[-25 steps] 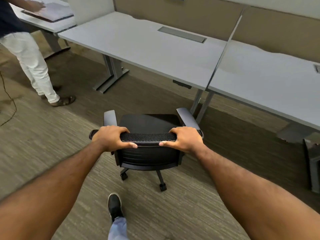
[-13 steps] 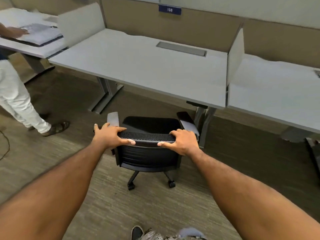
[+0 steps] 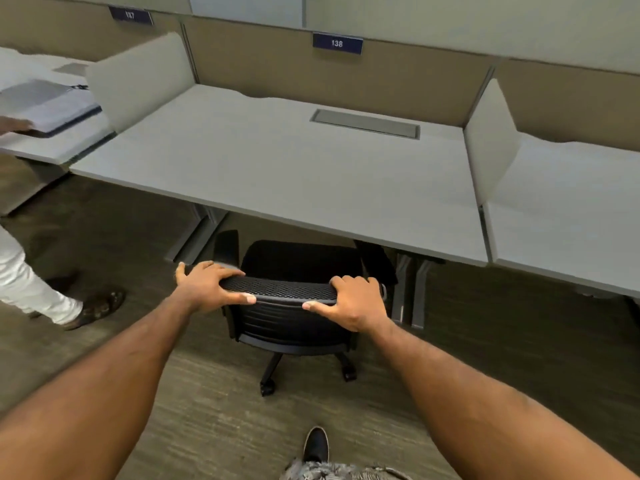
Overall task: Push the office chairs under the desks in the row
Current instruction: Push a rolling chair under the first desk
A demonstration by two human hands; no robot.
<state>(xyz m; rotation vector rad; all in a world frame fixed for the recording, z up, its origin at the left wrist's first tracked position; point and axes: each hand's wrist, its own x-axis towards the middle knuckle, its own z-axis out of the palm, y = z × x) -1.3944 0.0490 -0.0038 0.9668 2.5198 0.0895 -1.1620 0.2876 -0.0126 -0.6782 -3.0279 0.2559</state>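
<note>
A row of desks is seen along a partition. The middle desk (image 3: pixel 277 174) is the one being served, with a second desk (image 3: pixel 571 216) to its right and a third (image 3: pixel 52 147) to its left, where another person (image 3: pixel 31 285) stands.

One chair (image 3: pixel 291 320) is seen, facing the middle desk. Its seat front and both armrests (image 3: pixel 227 245) are judged to lie just under the desk's front edge, while the backrest and the wheeled base are out on the carpet (image 3: pixel 519 341). The chair sits toward the right of the bay, with its right armrest near the desk leg (image 3: pixel 412 292).

The task is therefore judged partly done for this chair. A further straight push is needed before the backrest meets the desk edge. No other chairs are shown, so what is left along the row cannot be told.

The backrest's top rail is gripped at its left end by the left hand (image 3: pixel 207 287), fingers curled over the top and thumb laid along the rear. The right end is gripped likewise by the right hand (image 3: pixel 355 304).
</note>
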